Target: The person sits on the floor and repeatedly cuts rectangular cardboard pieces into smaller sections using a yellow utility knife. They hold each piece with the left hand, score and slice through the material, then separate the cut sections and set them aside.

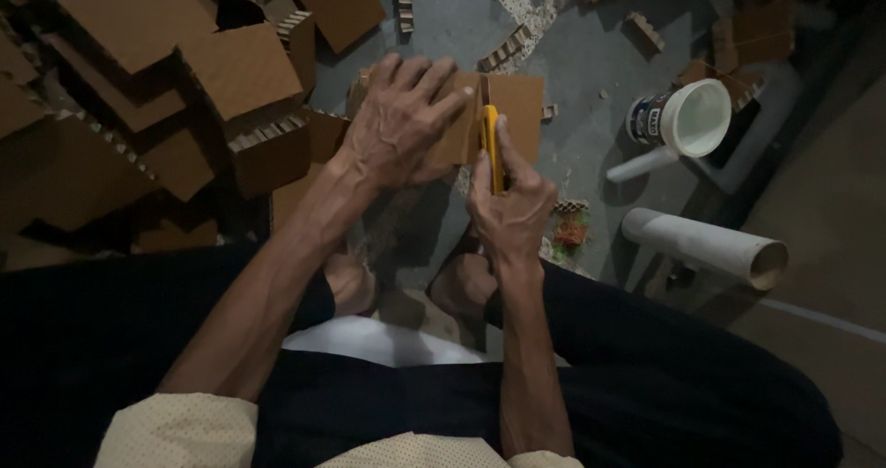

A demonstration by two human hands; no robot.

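Observation:
A brown cardboard piece [520,108] lies on the grey floor in front of my knees. My left hand [399,122] presses flat on its left part, fingers spread toward the cut line. My right hand [510,200] grips a yellow utility knife [490,140], whose blade end sits in a slit running through the cardboard. The part of the cardboard under my left palm is hidden.
A heap of cardboard sheets and corrugated offcuts [185,80] fills the left side. A white plastic tub [688,117] stands at the right, with a white cardboard tube [706,245] lying below it. Small cardboard strips [506,48] litter the floor [591,80].

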